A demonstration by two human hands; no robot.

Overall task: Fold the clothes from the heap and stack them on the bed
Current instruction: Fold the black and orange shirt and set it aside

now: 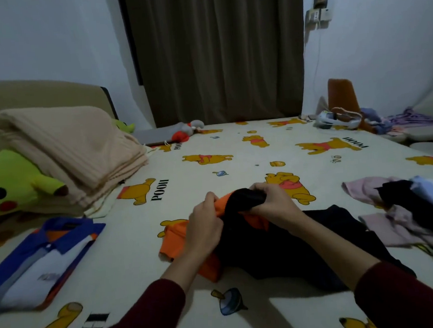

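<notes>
Both dark red sleeves (149,314) enter nearest the viewer, over the cream cartoon-bear bed sheet (235,160). Landmark: the black-and-orange garment (280,246), lying mid-bed. Right of it, touching, sits the unfolded clothes heap (413,209). Well left of it lies a folded blue-and-white collared shirt (37,261). Left hand (206,228) grasps its orange edge; right hand (271,198) clutches its bunched black fabric.

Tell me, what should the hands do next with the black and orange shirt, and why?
Probably pull it apart and spread it flat on the bed sheet. The left hand and right hand both grip the black and orange shirt, which is bunched and crumpled, so it cannot be folded neatly yet. A folded blue shirt already lies to the left.
</notes>
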